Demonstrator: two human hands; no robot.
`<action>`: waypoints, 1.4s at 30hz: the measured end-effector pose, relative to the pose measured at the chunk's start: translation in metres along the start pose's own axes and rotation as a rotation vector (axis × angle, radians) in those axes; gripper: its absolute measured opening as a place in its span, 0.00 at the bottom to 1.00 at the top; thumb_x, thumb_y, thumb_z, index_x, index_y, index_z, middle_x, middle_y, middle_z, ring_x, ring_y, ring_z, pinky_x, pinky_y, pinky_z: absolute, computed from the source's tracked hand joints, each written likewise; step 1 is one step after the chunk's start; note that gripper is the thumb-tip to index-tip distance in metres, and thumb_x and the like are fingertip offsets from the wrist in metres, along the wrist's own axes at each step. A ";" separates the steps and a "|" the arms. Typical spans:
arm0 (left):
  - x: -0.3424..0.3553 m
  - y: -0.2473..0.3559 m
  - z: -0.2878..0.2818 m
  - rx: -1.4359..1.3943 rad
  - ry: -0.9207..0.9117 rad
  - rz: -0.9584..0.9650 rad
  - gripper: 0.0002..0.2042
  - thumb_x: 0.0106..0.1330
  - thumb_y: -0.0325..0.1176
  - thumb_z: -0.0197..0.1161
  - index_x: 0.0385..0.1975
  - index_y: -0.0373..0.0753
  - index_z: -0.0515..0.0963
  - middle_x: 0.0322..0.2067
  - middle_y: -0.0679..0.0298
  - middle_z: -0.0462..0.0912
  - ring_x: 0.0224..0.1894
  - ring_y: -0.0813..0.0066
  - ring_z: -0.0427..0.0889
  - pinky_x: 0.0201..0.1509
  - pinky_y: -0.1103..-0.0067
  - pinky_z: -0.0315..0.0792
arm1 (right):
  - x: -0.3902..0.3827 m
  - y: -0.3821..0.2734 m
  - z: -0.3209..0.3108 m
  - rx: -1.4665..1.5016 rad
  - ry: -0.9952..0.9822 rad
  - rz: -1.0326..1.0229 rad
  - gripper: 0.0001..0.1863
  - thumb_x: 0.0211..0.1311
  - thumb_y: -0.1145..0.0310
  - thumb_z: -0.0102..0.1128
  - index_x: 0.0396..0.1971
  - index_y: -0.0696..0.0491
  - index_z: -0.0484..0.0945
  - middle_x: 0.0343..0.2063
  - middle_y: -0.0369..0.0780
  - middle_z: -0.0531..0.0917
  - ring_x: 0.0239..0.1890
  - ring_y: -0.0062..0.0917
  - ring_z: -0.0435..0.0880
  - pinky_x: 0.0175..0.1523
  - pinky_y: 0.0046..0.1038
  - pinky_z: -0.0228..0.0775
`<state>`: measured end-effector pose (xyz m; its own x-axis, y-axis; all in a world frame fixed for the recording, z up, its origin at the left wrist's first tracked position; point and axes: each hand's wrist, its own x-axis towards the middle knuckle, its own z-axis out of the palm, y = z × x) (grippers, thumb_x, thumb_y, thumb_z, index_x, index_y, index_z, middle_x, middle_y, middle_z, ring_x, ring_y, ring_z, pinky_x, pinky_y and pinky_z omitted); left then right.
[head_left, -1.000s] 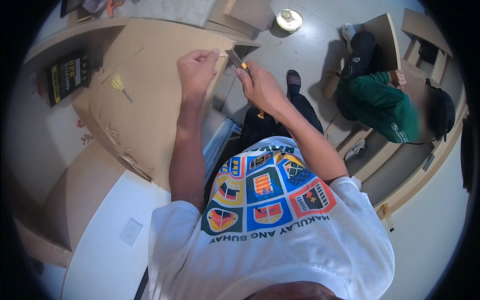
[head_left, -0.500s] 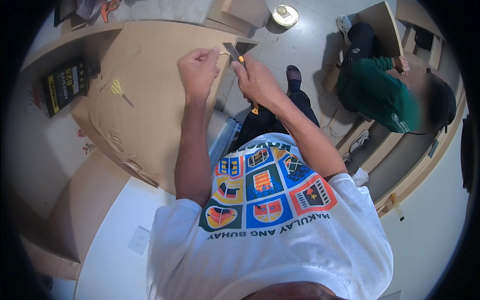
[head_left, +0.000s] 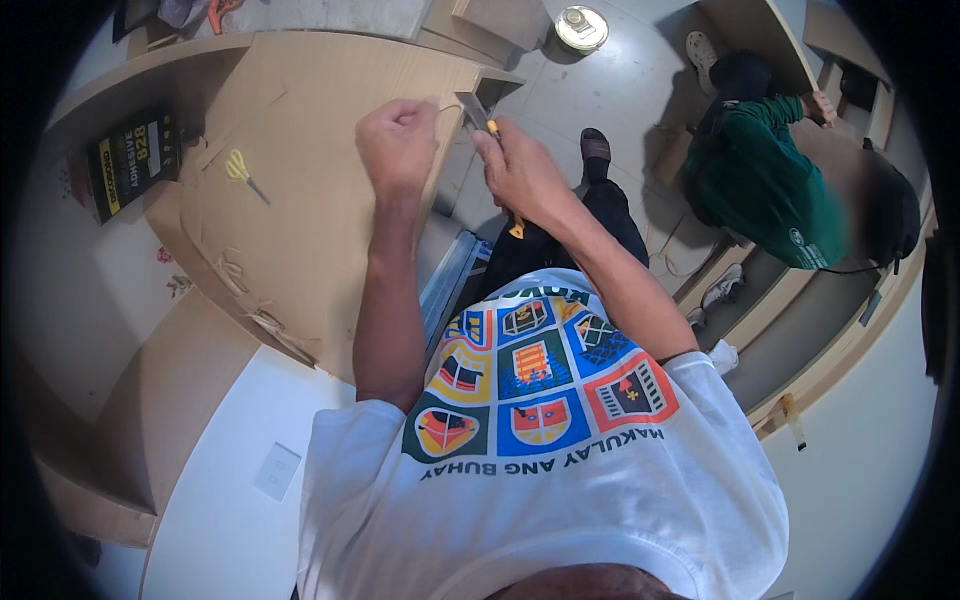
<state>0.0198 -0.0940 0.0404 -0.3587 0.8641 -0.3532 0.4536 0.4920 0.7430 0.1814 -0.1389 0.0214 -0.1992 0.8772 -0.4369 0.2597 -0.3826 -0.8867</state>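
My left hand (head_left: 395, 145) is closed, pinching a thin strip (head_left: 450, 108) at the corner of a wooden board (head_left: 305, 220). My right hand (head_left: 525, 175) grips a cutting tool (head_left: 493, 128) with a yellow-and-black handle; its metal blade points up toward the board's corner, beside the strip. Yellow scissors (head_left: 243, 175) lie on the board, left of my left hand, and thin peeled strips (head_left: 228, 268) hang along the board's lower left edge.
A dark adhesive container (head_left: 130, 165) sits at the left. A round can (head_left: 580, 30) stands on the tiled floor (head_left: 545, 95). A co-worker in green (head_left: 765, 180) crouches at the right among wooden panels and rails (head_left: 790, 320), gripping an upright panel (head_left: 760, 40).
My two hands stay close together at the corner, with only slight shifts. The co-worker has shifted a little, and the panel in their hand has moved slightly upward.
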 end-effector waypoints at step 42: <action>-0.016 -0.032 -0.023 -0.148 0.037 -0.097 0.10 0.68 0.29 0.71 0.28 0.31 0.80 0.19 0.67 0.78 0.16 0.83 0.75 0.20 0.85 0.68 | -0.010 0.018 0.018 -0.037 0.094 -0.109 0.18 0.78 0.59 0.51 0.36 0.61 0.69 0.23 0.58 0.78 0.29 0.56 0.79 0.34 0.50 0.68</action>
<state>-0.0078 -0.1261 0.0349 -0.4262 0.8074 -0.4080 0.2918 0.5496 0.7828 0.1714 -0.1592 0.0069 -0.1395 0.9368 -0.3209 0.2765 -0.2743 -0.9210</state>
